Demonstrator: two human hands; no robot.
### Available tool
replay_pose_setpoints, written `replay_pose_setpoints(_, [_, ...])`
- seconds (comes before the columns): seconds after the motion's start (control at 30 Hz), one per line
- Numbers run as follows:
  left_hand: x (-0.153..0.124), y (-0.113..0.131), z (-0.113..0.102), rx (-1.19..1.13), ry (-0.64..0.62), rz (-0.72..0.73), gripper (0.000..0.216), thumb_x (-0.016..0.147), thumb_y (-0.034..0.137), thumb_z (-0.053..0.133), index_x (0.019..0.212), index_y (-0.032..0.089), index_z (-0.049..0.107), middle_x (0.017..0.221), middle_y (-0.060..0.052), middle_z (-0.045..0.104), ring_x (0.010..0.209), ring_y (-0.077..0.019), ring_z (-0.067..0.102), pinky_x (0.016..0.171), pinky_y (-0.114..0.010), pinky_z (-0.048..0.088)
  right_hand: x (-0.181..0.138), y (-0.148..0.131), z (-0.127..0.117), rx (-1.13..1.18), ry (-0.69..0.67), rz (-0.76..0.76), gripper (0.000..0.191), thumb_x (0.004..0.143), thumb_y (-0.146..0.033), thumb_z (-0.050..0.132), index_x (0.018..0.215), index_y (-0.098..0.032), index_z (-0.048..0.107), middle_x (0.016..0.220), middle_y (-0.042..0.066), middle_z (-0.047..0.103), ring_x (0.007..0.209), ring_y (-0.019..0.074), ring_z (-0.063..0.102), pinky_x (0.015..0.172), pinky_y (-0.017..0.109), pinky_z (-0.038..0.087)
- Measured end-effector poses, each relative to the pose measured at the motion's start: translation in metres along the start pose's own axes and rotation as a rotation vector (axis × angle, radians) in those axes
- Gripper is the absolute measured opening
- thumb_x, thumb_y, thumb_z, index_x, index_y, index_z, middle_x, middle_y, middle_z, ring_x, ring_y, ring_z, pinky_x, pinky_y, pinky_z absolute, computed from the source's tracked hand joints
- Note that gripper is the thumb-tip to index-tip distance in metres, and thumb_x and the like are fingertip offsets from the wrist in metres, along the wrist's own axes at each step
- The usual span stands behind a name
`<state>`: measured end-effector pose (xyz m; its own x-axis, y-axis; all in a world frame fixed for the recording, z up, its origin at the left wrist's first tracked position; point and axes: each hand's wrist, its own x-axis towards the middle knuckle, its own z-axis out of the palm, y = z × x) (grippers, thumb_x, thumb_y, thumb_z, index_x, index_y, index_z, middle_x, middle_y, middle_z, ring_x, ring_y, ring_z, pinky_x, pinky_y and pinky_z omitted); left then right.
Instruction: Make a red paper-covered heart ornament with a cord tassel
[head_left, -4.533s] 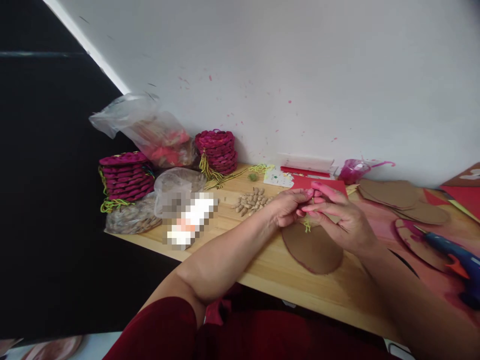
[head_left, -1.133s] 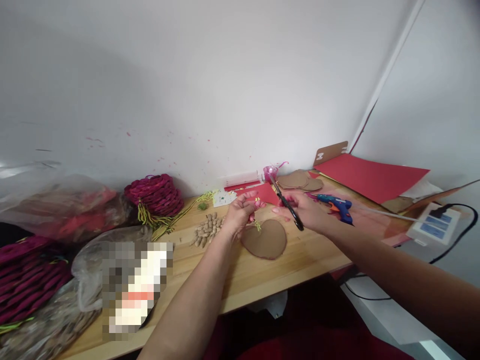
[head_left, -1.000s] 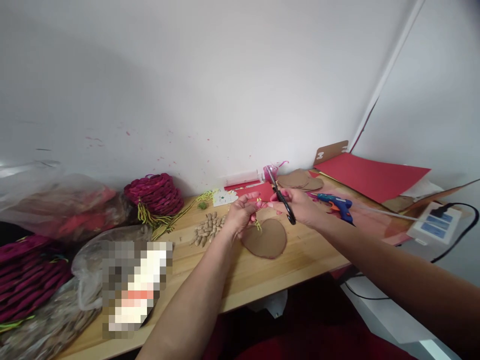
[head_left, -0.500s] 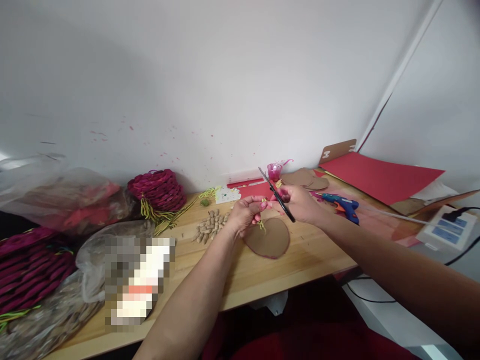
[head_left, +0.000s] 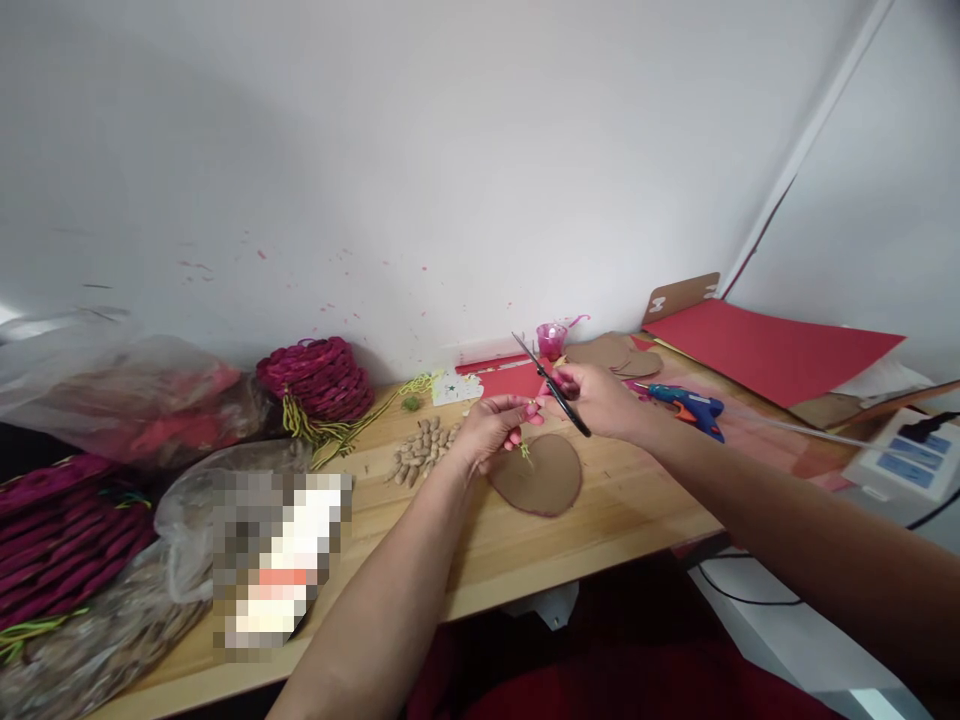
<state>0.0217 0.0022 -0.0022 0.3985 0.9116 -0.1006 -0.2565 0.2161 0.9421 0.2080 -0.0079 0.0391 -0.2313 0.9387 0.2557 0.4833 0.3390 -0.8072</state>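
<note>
My left hand (head_left: pixel 491 432) is closed in a pinch on a short bit of yellow-green thread (head_left: pixel 525 452) that hangs over a brown heart-shaped cardboard piece (head_left: pixel 541 478) on the wooden table (head_left: pixel 480 540). My right hand (head_left: pixel 600 400) grips black scissors (head_left: pixel 553 388), their blades pointing up and left, close to the left fingertips. The two hands nearly touch above the cardboard's top edge.
A pile of peanuts (head_left: pixel 420 455) lies left of the hands. Magenta woven stacks (head_left: pixel 319 378), plastic bags (head_left: pixel 135 390) and a blurred package (head_left: pixel 274 560) fill the left. A blue glue gun (head_left: pixel 686 408), more brown hearts (head_left: pixel 615 355), a pink cup (head_left: pixel 550 338), red paper (head_left: pixel 772 345) and a power strip (head_left: pixel 904 460) sit right.
Earlier both hands worked the thread bare. Now the right hand holds scissors and has brought them toward the left fingertips; the view has turned right.
</note>
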Motion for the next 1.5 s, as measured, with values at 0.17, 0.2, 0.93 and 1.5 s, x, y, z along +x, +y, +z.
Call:
replay_pose_setpoints(0.17, [0.000, 0.003, 0.000, -0.032, 0.041, 0.068, 0.049, 0.049, 0.043, 0.097, 0.077, 0.012, 0.072, 0.068, -0.003, 0.070, 0.038, -0.0018, 0.039, 0.035, -0.015, 0.026, -0.005, 0.005, -0.006, 0.103, -0.023, 0.084, 0.045, 0.072, -0.056, 0.076, 0.072, -0.023, 0.045, 0.062, -0.005, 0.050, 0.057, 0.0134, 0.046, 0.055, 0.028, 0.033])
replay_pose_setpoints(0.2, [0.000, 0.003, -0.001, -0.039, 0.055, 0.086, 0.050, 0.049, 0.044, 0.096, 0.077, 0.012, 0.071, 0.067, -0.002, 0.069, 0.039, -0.0016, 0.038, 0.035, -0.015, 0.025, -0.008, 0.005, -0.009, 0.057, -0.047, 0.099, 0.047, 0.074, -0.059, 0.074, 0.071, -0.024, 0.043, 0.062, -0.005, 0.049, 0.056, 0.0134, 0.044, 0.054, 0.028, 0.032])
replay_pose_setpoints(0.93, [0.000, 0.006, -0.002, 0.009, 0.100, 0.125, 0.044, 0.048, 0.040, 0.094, 0.069, 0.014, 0.065, 0.060, 0.000, 0.064, 0.041, -0.0035, 0.033, 0.041, -0.019, 0.022, -0.024, 0.005, -0.024, -0.734, -0.166, -0.043, 0.051, 0.082, -0.070, 0.058, 0.066, -0.022, 0.048, 0.063, 0.000, 0.056, 0.058, 0.0153, 0.046, 0.054, 0.030, 0.023])
replay_pose_setpoints(1.5, [0.002, 0.005, -0.003, 0.007, 0.086, 0.077, 0.039, 0.049, 0.037, 0.093, 0.068, 0.014, 0.069, 0.059, -0.001, 0.064, 0.040, -0.0027, 0.028, 0.041, -0.022, 0.012, -0.028, 0.009, -0.021, -0.612, -0.188, 0.010, 0.050, 0.080, -0.069, 0.061, 0.065, -0.022, 0.055, 0.060, -0.001, 0.054, 0.057, 0.0160, 0.048, 0.053, 0.029, 0.022])
